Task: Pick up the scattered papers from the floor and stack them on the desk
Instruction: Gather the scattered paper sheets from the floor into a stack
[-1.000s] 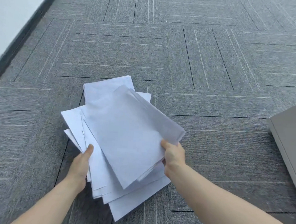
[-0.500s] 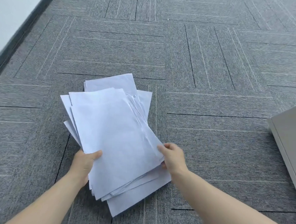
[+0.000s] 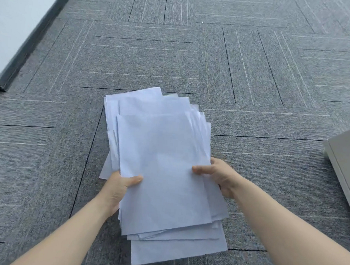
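1. Bright, even, diffuse light; no glare.
2. Only a faint, soft shadow lies on the carpet [image 3: 254, 75].
3. Carpet lines bow near the frame edges.
4. Slight blur throughout.

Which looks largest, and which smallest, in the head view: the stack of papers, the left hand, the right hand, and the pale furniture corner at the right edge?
1. Stack of papers, clearly largest.
2. Pale furniture corner, though the frame cuts it off.
3. Left hand and right hand look alike; I cannot rank them.
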Available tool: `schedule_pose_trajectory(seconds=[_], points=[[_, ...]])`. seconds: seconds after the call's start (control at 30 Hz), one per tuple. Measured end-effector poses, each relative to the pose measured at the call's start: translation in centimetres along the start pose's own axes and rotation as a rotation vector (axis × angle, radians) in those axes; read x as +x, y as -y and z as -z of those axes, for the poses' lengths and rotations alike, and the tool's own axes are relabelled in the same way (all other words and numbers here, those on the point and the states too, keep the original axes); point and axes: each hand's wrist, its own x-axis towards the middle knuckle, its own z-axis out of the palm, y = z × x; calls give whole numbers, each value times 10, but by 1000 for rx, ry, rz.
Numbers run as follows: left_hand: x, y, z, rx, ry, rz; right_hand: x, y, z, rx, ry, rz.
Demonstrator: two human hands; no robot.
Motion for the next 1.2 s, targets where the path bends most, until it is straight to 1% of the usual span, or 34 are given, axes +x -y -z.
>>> schedule_pose_trajectory(seconds=[0.13, 0.23, 0.3, 0.4, 0.43, 0.47, 0.53, 0.63, 0.77, 1.07, 1.2], points=[[1, -2, -17, 115, -10, -57, -1, -10, 9, -7, -86, 48], [8, -3, -18, 174, -117, -86, -1, -15, 24, 28, -159, 61], [17, -4, -7, 290, -234, -106, -2, -18, 36, 64, -201, 68], [26, -13, 12, 594, -535, -156, -4, -25, 48, 96, -246, 77], [28, -17, 17, 651, -628, -159, -4, -28, 52, 104, -258, 79], [31, -20, 21, 694, -698, -144, -4, -30, 55, 115, -265, 81], [36, -24, 25, 757, -771, -71, -3, -34, 59, 140, -273, 83], [40, -26, 24, 858, -775, 36, -2, -37, 60, 145, -278, 94], [43, -30, 17, 970, -777, 95, -1, -37, 59, 132, -284, 100], [54, -36, 12, 980, -775, 167, -1, -40, 59, 143, -286, 91], [58, -40, 14, 926, -744, 181, -2, -39, 58, 148, -289, 90]])
